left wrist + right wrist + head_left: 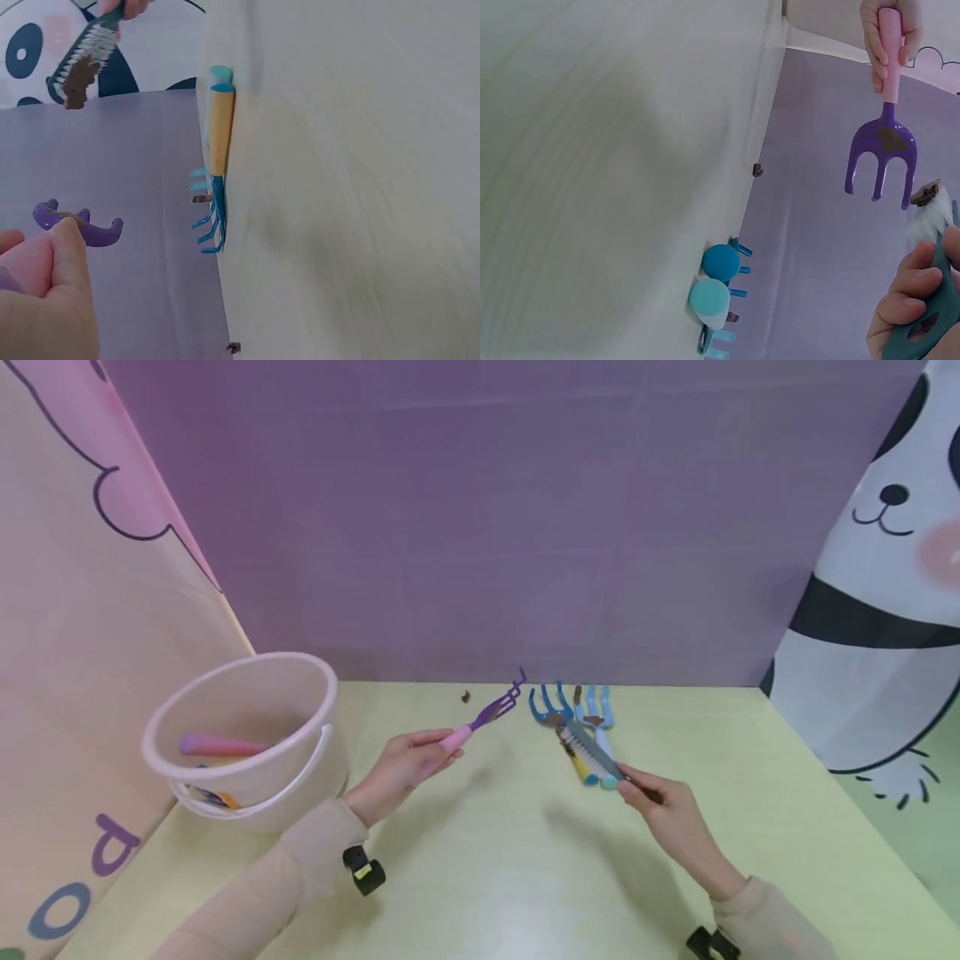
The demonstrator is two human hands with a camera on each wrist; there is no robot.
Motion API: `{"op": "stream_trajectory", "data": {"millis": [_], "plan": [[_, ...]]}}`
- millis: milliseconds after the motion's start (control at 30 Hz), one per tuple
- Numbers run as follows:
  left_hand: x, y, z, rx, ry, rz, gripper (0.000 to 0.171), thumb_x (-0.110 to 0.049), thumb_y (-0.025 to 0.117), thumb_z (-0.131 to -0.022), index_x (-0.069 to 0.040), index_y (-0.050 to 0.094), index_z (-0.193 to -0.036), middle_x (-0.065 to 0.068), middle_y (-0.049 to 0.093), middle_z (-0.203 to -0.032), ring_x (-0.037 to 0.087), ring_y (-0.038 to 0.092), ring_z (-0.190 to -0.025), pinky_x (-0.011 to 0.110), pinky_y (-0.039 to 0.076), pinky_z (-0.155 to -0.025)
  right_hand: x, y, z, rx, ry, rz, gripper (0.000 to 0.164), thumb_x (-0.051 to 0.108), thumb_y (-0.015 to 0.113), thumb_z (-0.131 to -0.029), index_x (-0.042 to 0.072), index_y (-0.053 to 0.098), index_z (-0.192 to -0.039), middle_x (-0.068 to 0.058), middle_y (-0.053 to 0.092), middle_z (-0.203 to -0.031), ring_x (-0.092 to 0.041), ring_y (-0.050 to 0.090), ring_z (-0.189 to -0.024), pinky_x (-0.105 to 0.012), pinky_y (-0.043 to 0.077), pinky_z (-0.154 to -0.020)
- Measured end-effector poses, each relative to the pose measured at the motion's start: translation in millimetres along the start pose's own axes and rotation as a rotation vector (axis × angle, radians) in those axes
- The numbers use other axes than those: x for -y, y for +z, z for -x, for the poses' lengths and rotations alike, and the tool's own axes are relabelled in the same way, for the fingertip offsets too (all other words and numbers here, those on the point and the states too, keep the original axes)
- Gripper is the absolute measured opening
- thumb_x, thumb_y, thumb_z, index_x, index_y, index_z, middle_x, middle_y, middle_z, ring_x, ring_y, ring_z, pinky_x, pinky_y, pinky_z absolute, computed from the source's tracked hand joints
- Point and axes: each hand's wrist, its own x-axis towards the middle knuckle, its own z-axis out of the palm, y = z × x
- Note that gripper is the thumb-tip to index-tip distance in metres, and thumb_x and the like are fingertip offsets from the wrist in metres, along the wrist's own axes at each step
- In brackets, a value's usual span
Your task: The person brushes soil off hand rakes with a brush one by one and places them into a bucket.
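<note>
My left hand (405,770) grips the pink handle of a small purple hand rake (883,139), held up above the table with its tines pointing away. A brown smear marks the rake's purple head. In my right hand (671,818) is a scrubbing brush (600,752) with a dark grey-green handle and white bristles. A brown clump (80,79) clings to the bristle end. The brush is apart from the rake, to its right in the head view. Beneath the brush lie a blue rake (220,135) with a yellow handle and a light blue rake (603,739), both with brown patches.
A pale pink bucket (333,777) stands on the left of the table, with a pink-handled thing (221,746) and other items inside. One small brown crumb (466,697) lies near the table's back edge. A purple backdrop (487,527) rises behind the table.
</note>
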Motion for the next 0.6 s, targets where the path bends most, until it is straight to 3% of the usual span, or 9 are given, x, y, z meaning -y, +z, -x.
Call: {"op": "stream_trajectory", "data": {"millis": [100, 267, 433, 600], "plan": [[-1.5, -0.4, 0.8, 0.049, -0.021, 0.132, 0.04, 0.001, 0.045, -0.092, 0.008, 0.042, -0.13, 0.023, 0.048, -0.132, 0.018, 0.06, -0.106, 0.027, 0.046, -0.095, -0.1, -0.8, -0.3, 0.004, -0.004, 0.001, 0.042, 0.021, 0.054, -0.092, -0.001, 0.051, -0.127, -0.018, 0.066, -0.1, 0.0, 0.051, -0.068, -0.021, 0.04, -0.05], [-1.7, -1.8, 2.2, 0.125, -0.11, 0.328, 0.045, -0.002, 0.041, -0.093, 0.008, 0.032, -0.137, 0.021, 0.048, -0.132, 0.015, 0.062, -0.102, 0.021, 0.045, -0.094, 2.3, -0.5, -1.2, -0.005, -0.009, -0.008, 0.04, 0.019, 0.055, -0.092, -0.002, 0.053, -0.125, -0.019, 0.067, -0.098, 0.001, 0.053, -0.067, -0.021, 0.041, -0.05], [1.8, -3.6, 2.4, 0.119, -0.248, 0.524, 0.048, -0.003, 0.042, -0.094, 0.005, 0.029, -0.139, 0.014, 0.059, -0.114, 0.017, 0.063, -0.099, 0.022, 0.045, -0.094, 3.2, 1.4, -1.1, 0.004, -0.018, -0.025, 0.037, 0.016, 0.057, -0.09, -0.002, 0.054, -0.123, -0.02, 0.067, -0.096, -0.002, 0.051, -0.065, -0.02, 0.041, -0.049], [7.3, -4.8, 3.4, 0.105, -0.303, 0.593, 0.049, -0.002, 0.044, -0.093, 0.006, 0.028, -0.138, 0.016, 0.061, -0.107, 0.02, 0.065, -0.096, 0.021, 0.046, -0.094, 2.8, 3.6, 0.2, 0.012, -0.028, -0.02, 0.036, 0.014, 0.057, -0.09, -0.003, 0.055, -0.122, -0.017, 0.066, -0.091, -0.004, 0.047, -0.06, -0.02, 0.039, -0.047]]}}
